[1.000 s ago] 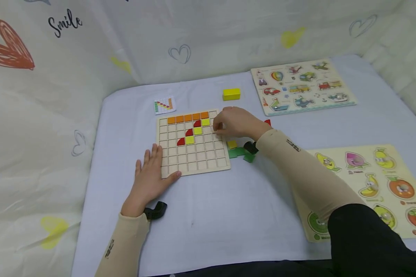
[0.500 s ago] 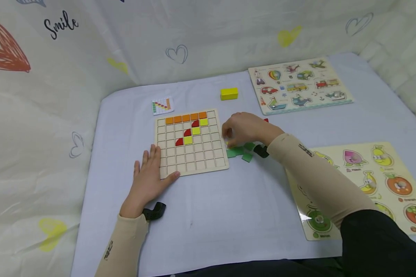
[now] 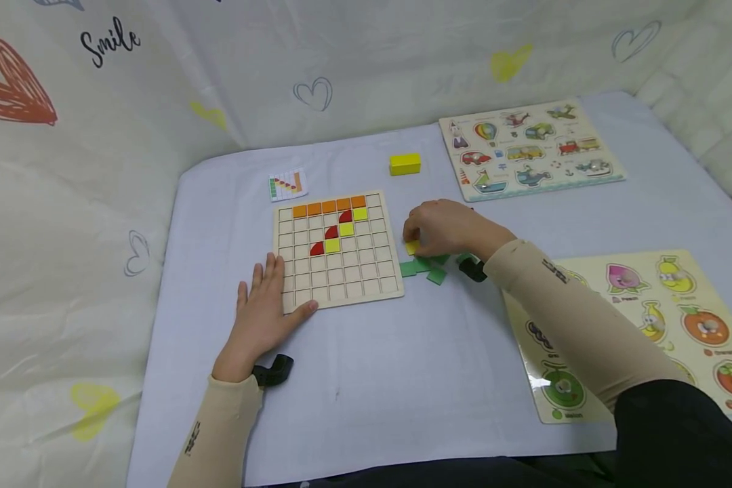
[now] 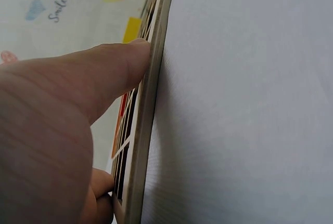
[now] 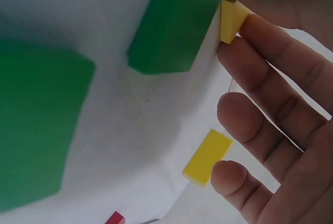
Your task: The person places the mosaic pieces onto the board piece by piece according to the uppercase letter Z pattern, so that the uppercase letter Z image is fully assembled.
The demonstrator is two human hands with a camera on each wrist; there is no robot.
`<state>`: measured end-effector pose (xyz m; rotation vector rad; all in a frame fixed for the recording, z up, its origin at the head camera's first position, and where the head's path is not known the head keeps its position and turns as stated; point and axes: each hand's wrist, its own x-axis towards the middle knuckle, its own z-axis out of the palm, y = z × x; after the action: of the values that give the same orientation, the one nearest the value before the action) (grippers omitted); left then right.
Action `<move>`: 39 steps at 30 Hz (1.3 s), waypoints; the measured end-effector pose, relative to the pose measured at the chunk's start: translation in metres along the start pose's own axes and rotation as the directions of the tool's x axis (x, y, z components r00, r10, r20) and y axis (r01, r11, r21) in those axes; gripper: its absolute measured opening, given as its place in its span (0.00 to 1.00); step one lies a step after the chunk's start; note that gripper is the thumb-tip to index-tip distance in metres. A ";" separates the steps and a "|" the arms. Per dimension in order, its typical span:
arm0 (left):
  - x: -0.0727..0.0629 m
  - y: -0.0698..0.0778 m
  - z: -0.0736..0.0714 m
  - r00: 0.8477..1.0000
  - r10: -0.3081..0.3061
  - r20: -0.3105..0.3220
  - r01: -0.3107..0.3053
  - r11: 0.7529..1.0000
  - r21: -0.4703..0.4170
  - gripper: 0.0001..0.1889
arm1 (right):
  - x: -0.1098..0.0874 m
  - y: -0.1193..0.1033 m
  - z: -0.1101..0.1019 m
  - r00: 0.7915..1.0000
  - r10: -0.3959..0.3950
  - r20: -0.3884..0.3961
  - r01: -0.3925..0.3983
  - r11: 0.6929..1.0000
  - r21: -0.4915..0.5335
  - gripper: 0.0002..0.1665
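A wooden grid board lies on the table, with orange squares along its far row and a diagonal of red quarter-round pieces beside yellow squares. My left hand rests at its near-left corner, fingers straight along the left edge and thumb on the near edge. To the board's right, my right hand pinches a small yellow block between thumb and fingertips, low over the table. Several green blocks lie just under and in front of that hand, partly hidden by it.
A small pattern card lies behind the board. Further right stands a yellow oblong block. A vehicle puzzle board is at the back right. Beneath my right forearm lies a fruit puzzle board. A red piece shows in the right wrist view.
My right hand has moved right, from over the board's right edge to the loose pieces beside it, and now pinches a yellow block. The left hand stays in place.
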<state>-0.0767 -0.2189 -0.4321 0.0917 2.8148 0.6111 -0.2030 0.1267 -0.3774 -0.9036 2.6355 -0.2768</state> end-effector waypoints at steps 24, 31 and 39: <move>0.002 0.006 0.004 1.000 -0.008 0.001 0.008 1.000 0.000 0.60 | 0.052 -0.069 0.016 0.987 -0.127 -0.094 0.130 0.991 0.018 0.10; 0.003 0.008 0.004 1.000 0.004 -0.005 -0.004 1.000 0.005 0.60 | 0.066 -0.094 0.019 0.980 -0.160 -0.121 0.149 0.985 -0.090 0.07; 0.005 0.014 0.005 1.000 0.018 -0.008 -0.018 1.000 0.002 0.59 | 0.071 -0.109 0.021 0.981 -0.146 -0.130 0.127 0.982 -0.139 0.11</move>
<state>-0.0797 -0.2038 -0.4316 0.1154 2.8256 0.6143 -0.1864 -0.0042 -0.3832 -1.1503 2.7499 -0.2109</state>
